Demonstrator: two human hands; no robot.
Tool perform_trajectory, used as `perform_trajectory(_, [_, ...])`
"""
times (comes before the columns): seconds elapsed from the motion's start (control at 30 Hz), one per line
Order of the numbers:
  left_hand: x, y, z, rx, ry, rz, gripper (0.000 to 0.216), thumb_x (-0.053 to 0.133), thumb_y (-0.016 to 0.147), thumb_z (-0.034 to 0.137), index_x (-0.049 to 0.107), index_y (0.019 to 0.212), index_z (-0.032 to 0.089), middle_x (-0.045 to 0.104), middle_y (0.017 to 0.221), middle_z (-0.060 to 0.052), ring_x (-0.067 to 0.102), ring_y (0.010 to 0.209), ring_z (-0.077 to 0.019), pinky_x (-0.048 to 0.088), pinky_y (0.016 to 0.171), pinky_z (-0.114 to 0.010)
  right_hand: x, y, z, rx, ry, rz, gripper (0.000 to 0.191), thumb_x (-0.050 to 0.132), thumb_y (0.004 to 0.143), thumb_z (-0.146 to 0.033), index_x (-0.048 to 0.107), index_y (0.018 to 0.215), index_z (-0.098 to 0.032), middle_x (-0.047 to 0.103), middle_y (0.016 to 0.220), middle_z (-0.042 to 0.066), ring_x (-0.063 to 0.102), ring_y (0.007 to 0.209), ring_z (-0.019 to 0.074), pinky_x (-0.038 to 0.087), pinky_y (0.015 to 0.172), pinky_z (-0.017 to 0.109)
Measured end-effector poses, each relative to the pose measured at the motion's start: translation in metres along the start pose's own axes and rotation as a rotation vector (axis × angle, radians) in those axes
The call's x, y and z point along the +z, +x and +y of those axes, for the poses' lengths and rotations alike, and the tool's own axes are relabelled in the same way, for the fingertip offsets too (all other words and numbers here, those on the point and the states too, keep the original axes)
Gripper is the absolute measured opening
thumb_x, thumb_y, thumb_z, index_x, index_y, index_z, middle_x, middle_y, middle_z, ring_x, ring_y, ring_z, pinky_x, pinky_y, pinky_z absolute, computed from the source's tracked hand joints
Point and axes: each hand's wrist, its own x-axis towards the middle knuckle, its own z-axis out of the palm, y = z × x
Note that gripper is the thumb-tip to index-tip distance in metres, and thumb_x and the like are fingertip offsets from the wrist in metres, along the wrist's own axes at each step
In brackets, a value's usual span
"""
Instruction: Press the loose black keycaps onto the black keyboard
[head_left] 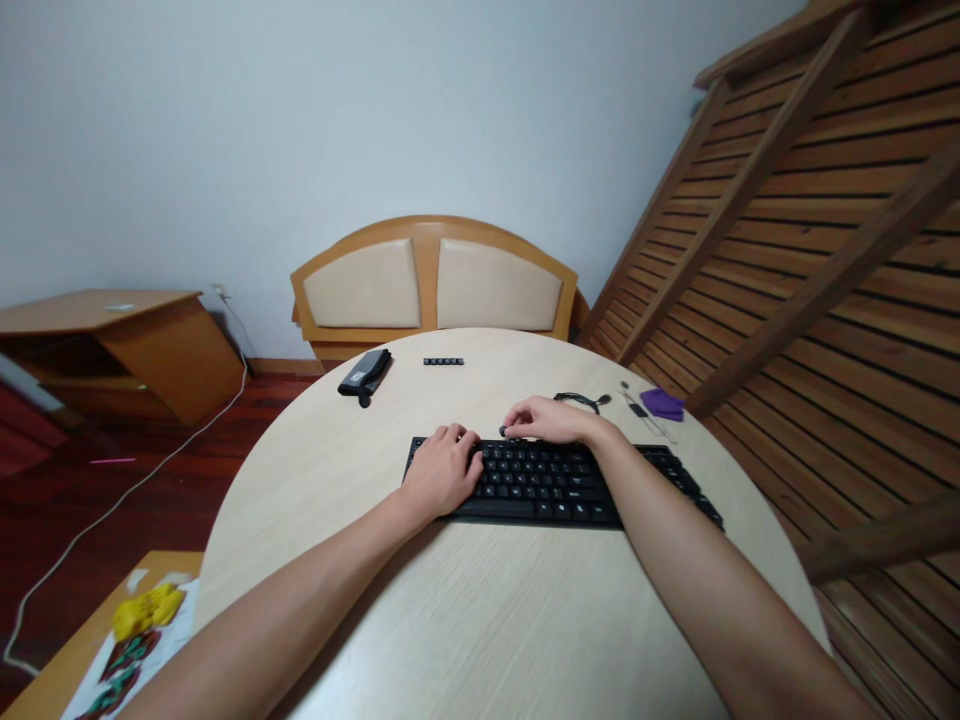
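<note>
A black keyboard (525, 478) lies across the round table. My left hand (444, 468) rests on its left end with the fingers apart, holding nothing. Over the keyboard's top edge, my right hand (546, 420) pinches a small black keycap (503, 431) between thumb and fingertips. Farther back on the table stands a short row of black keycaps (443, 361). Behind my right hand, a coiled black cable (581, 399) lies on the tabletop. The right forearm hides part of the keyboard's right side.
On the round table (330, 510) are a black folded pouch (365, 372), a purple cloth (663, 403) and a thin wire-like tool (643, 413). A padded headboard (427, 285) stands behind, slatted wood (832, 250) at right. A low table with yellow items (148, 610) is at lower left.
</note>
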Motion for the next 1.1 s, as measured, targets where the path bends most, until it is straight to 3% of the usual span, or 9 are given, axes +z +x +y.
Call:
perform_trajectory(0.4, [0.000,0.000,0.000,-0.014,-0.003,-0.010,0.026,0.043,0.099,0.032,0.063,0.111,0.020,0.063,0.111,-0.010,0.058,0.106,-0.0253,0.046,0.095,-0.039,0.008,0.002,-0.015,-0.009,-0.189,-0.019,0.025,0.067,0.081,-0.033,0.075,0.096,-0.015,0.077,0.090,0.006,0.069,0.082,0.0201,0.050,0.072,0.027])
perform_trajectory(0.97, [0.002,0.000,0.000,0.000,-0.004,0.001,0.026,0.043,0.099,0.033,0.062,0.110,0.019,0.063,0.110,-0.010,0.058,0.105,-0.0254,0.046,0.095,-0.038,0.007,-0.002,-0.021,0.021,-0.277,-0.019,0.021,0.071,0.081,-0.030,0.072,0.097,-0.017,0.077,0.094,0.006,0.071,0.085,0.0202,0.051,0.074,0.027])
perform_trajectory(1.1, [0.001,0.000,0.000,0.000,0.005,0.003,0.025,0.044,0.099,0.033,0.062,0.110,0.020,0.063,0.110,-0.010,0.058,0.104,-0.0252,0.046,0.094,-0.037,0.006,-0.005,-0.027,0.029,-0.260,-0.020,0.026,0.068,0.083,-0.029,0.072,0.106,-0.016,0.077,0.097,0.007,0.071,0.088,0.0205,0.051,0.077,0.027])
